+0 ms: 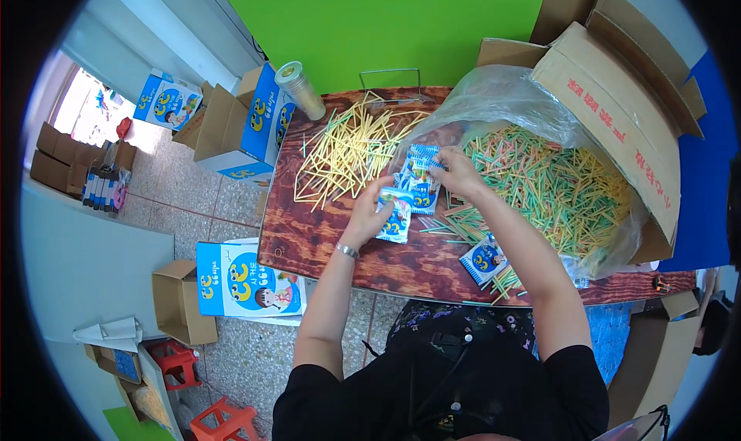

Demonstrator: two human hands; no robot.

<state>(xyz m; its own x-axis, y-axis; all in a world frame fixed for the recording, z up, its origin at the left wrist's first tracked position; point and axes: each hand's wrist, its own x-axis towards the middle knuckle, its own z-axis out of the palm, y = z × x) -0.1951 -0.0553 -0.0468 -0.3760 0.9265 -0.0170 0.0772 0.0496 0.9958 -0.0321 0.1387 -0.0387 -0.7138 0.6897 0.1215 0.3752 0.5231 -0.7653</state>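
Head-worn fisheye view, looking down, wide

Red stools on speckled floor; green panel at back.

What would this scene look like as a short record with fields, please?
Left hand: holds a small blue-and-white packet
Right hand: touches a second packet at its upper right side
Surface: red-brown table
Left pile: loose, mostly yellow sticks
Right side: multicoloured sticks in a clear plastic bag, by an opened brown carton
Near edge: third packet
Far left corner: clear canister
Floor: red stools
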